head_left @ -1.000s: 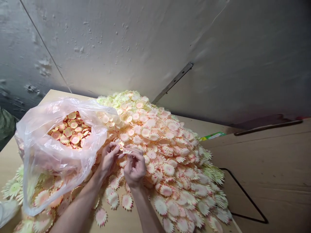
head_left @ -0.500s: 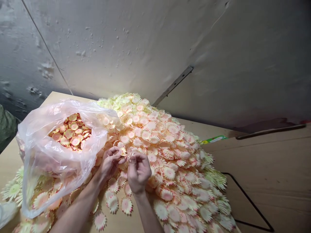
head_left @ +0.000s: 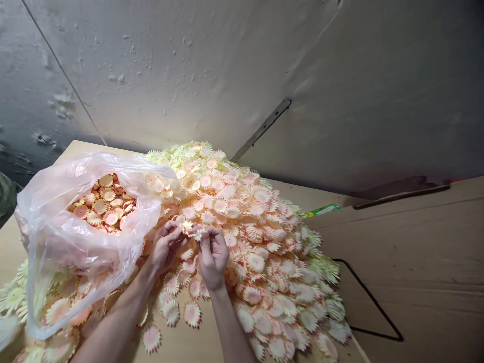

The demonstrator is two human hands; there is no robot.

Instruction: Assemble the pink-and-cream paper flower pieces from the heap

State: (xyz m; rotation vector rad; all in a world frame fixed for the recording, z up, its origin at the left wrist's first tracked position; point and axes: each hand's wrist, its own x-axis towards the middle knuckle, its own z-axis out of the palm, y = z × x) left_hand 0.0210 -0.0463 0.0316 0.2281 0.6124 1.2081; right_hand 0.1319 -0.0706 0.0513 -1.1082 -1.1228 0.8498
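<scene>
My left hand (head_left: 165, 245) pinches a small cream flower piece (head_left: 186, 227) with reddish edges. Close beside it on the right, my right hand (head_left: 214, 257) grips another pale flower piece (head_left: 199, 234) between thumb and fingers. Both hands are raised over the front of a large heap of pale pink and yellow-green flower pieces (head_left: 255, 237). To the left, an open translucent plastic bag (head_left: 91, 252) holds many smaller flower pieces with red edges (head_left: 111, 218).
The wooden table (head_left: 181, 348) shows at the front, with several loose flowers on it. A green packet (head_left: 321, 210) lies behind the heap at the right, near a cardboard surface (head_left: 416, 252) and a black bent rod (head_left: 372, 297). A grey wall (head_left: 227, 65) rises behind.
The view has shifted, so the scene sits a little further left. The flower pieces at my fingertips now show more clearly, and my hands remain close together.
</scene>
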